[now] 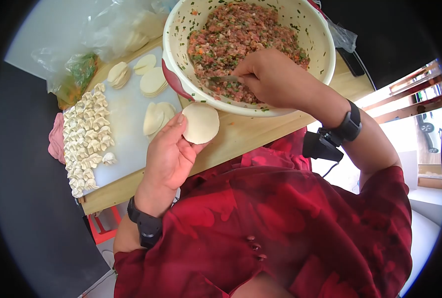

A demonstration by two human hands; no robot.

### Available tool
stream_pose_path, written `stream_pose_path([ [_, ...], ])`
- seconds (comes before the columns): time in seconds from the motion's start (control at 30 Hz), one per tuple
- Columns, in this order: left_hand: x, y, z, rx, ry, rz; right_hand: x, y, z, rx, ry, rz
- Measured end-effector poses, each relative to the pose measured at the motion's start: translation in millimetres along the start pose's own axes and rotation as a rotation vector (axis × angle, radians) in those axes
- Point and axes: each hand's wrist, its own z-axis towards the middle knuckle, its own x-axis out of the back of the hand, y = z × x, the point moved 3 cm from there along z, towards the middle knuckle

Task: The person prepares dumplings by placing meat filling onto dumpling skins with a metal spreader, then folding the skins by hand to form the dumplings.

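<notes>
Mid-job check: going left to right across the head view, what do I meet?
Pink cloth → folded dumplings → nearest wrapper pile → held wrapper → right hand → right wrist's black band.

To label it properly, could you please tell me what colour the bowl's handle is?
The handle is deep red, showing best in the head view.

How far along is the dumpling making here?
Done: many folded dumplings crowd the left side of the white board. In hand: the left hand holds a flat, bare wrapper, while the right hand has a metal utensil in the filling. Apparently left: several wrapper stacks and plenty of filling.
</notes>
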Motion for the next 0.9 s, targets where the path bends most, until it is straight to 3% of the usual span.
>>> stream_pose_path([
  [0.23, -8, -4, 3, 0.02, -0.006, -0.025, 5, 5, -26, -0.076, -0.096, 0.015],
  [0.3, -11, -5, 3, 0.027, -0.012, -0.045, 8, 5, -33, 0.07, 0.074, 0.098],
  [0.43, -14, -6, 2, 0.022, 0.003, -0.019, 24, -5, -45, -0.032, -0.01, 0.243],
  [0.6, -21, -2, 1, 0.034, -0.065, -0.04, 26, -20, -60, -0.036, 0.105, 0.385],
  [0.9, -20, -2, 2, 0.065, -0.171, -0.122, 22, -38, -82, 0.226, 0.212, 0.147],
])
